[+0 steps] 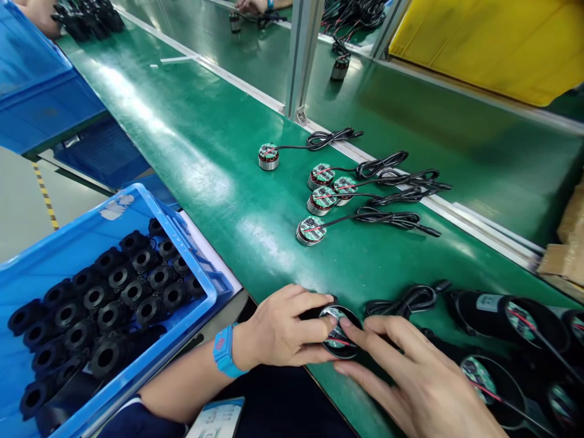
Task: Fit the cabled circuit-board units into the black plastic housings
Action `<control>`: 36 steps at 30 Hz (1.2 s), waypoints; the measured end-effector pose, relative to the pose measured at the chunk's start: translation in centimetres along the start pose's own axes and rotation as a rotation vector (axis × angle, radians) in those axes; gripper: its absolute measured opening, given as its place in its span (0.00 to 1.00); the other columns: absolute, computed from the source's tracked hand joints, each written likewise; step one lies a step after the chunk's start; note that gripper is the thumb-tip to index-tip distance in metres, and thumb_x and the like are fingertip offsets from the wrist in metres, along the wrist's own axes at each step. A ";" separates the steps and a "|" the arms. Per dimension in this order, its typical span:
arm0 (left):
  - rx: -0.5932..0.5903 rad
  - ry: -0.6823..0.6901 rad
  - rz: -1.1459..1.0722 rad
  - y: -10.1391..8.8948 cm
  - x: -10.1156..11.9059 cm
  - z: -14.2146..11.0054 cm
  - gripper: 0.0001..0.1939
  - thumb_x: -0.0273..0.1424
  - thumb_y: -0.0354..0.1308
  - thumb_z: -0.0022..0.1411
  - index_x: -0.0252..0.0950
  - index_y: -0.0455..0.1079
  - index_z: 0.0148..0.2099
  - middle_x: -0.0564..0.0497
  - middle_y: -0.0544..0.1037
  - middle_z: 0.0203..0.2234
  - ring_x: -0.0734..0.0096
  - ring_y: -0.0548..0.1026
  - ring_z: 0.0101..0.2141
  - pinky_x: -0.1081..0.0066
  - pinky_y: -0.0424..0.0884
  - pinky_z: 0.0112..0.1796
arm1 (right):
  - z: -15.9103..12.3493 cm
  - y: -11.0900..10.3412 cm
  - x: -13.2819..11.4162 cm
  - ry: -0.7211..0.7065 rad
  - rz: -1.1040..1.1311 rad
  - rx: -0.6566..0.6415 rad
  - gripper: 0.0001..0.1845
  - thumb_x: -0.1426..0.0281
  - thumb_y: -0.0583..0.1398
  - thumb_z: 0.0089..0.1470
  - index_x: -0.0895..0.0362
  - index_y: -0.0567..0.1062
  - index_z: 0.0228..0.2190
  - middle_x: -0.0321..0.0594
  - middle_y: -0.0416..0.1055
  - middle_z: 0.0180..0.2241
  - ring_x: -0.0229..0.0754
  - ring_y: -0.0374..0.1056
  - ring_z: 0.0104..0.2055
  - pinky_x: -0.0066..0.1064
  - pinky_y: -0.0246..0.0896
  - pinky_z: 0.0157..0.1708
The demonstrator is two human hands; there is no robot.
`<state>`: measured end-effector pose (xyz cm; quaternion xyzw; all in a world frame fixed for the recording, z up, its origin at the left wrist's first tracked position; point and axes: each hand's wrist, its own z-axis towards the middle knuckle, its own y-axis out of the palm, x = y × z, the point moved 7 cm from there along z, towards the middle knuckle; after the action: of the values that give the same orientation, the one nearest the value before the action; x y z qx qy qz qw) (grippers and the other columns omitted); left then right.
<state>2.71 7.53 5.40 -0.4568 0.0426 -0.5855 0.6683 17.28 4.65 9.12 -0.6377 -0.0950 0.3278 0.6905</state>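
Note:
At the bench's near edge, my left hand (292,328) curls around a round black housing (349,351). Inside its mouth sits a motor (336,327) topped by a green circuit board with a red wire. My right hand (406,371) reaches in from the right, its index fingertip on the board and its thumb along the housing's lower side. A coiled black cable (408,301) lies just beyond my right hand. More black housings (483,310) with motors and wires inside lie at the right, partly hidden by that hand.
Several motors (311,231) with coiled cables stand on the green bench (201,140). A blue crate (137,201) of black ring-shaped parts (109,316) stands at left. A metal post (301,61) rises behind. Another person's hand (250,6) shows at the top.

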 end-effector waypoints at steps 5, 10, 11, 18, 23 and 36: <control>0.003 -0.032 -0.018 0.0 -0.2 -0.1 0.19 0.47 0.56 0.70 0.37 0.71 0.51 0.39 0.79 0.50 0.63 0.80 0.42 0.65 0.76 0.41 | -0.3 0.2 0.4 0.072 0.100 0.014 0.15 0.59 0.55 0.68 0.52 0.74 0.50 0.41 0.73 0.39 0.40 0.75 0.38 0.30 0.76 0.37; 0.068 -0.136 -0.207 0.1 -0.8 -0.2 0.29 0.46 0.64 0.65 0.40 0.59 0.61 0.41 0.79 0.50 0.60 0.81 0.46 0.62 0.77 0.45 | -0.9 0.1 0.9 0.144 0.161 0.107 0.23 0.57 0.58 0.66 0.54 0.67 0.56 0.44 0.72 0.49 0.41 0.74 0.49 0.29 0.74 0.46; 0.086 -0.137 -0.222 0.0 -0.8 -0.2 0.32 0.45 0.66 0.63 0.40 0.57 0.62 0.40 0.80 0.50 0.59 0.81 0.46 0.62 0.77 0.45 | -1.1 0.1 1.2 0.153 0.150 0.128 0.25 0.56 0.58 0.66 0.55 0.66 0.57 0.45 0.73 0.49 0.42 0.74 0.50 0.31 0.73 0.47; 0.167 -0.245 -0.395 -1.0 -1.6 -0.9 0.44 0.44 0.73 0.54 0.41 0.53 0.64 0.42 0.79 0.47 0.56 0.81 0.45 0.59 0.76 0.46 | -2.1 0.6 2.6 0.118 0.043 0.054 0.50 0.53 0.69 0.53 0.53 0.53 0.68 0.49 0.69 0.59 0.57 0.67 0.61 0.59 0.59 0.63; 0.053 -0.370 -0.667 -1.1 -2.0 -0.6 0.50 0.47 0.73 0.50 0.40 0.50 0.66 0.42 0.75 0.49 0.54 0.80 0.47 0.57 0.76 0.50 | -0.5 -0.2 0.6 0.121 0.403 0.013 0.47 0.50 0.66 0.56 0.44 0.51 0.68 0.43 0.64 0.62 0.44 0.67 0.61 0.32 0.71 0.54; 0.335 -0.336 -0.714 -4.3 -2.2 0.0 0.51 0.60 0.57 0.62 0.42 0.38 0.74 0.39 0.71 0.58 0.50 0.69 0.59 0.49 0.62 0.60 | -1.4 -5.0 -3.3 0.086 0.092 0.463 0.31 0.53 0.65 0.58 0.57 0.68 0.56 0.49 0.72 0.48 0.45 0.76 0.45 0.31 0.75 0.43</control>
<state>-1.20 9.77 7.20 -0.4170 -0.3234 -0.6965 0.4862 17.17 1.81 14.50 -0.4793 0.0413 0.3445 0.8061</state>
